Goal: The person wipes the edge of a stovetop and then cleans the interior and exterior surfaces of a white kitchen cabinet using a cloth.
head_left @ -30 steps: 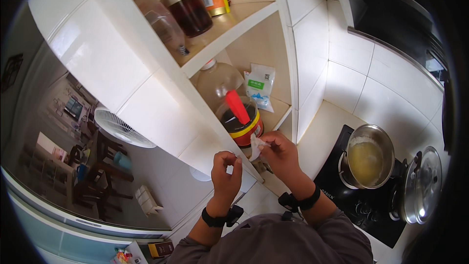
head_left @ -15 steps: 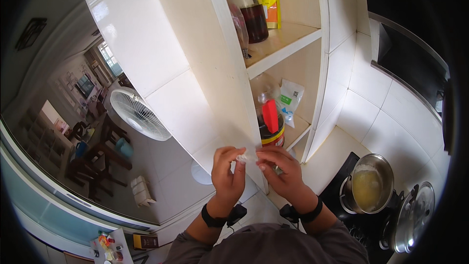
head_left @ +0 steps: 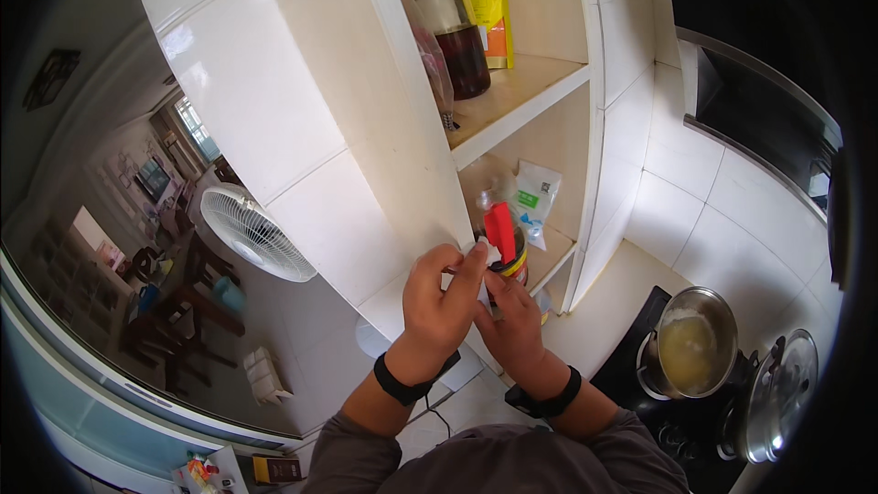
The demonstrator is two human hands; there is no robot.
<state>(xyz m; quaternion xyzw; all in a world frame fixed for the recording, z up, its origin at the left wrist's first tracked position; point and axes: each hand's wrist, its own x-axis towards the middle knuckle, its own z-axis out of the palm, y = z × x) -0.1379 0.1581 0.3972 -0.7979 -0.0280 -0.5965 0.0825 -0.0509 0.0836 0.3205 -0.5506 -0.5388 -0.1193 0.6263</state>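
Note:
Both hands meet in front of the lower shelf. My left hand (head_left: 441, 306) is closed, its thumb and fingers pinching a small white, crumpled piece (head_left: 490, 251) that looks like thin plastic. Just below and to its right, my right hand (head_left: 514, 325) is closed too, fingertips against the lower part of the same piece, mostly hidden by the fingers. Directly behind them on the shelf stands a dark jar (head_left: 518, 267) with a yellow band, and a red object (head_left: 499, 232) in front of it. A white packet (head_left: 537, 197) with a green label leans farther back.
The upper shelf (head_left: 521, 110) holds a bottle of dark liquid (head_left: 464, 59) and a yellow bag (head_left: 490, 5). To the right, a pot of yellowish liquid (head_left: 690, 348) sits on a black stove beside a lidded pan (head_left: 782, 393). A white fan (head_left: 256, 233) stands left.
My hands have come closer together, the left moving up and right, the right shifting left and slightly down. The white piece is now nearer the red object. The view has shifted slightly.

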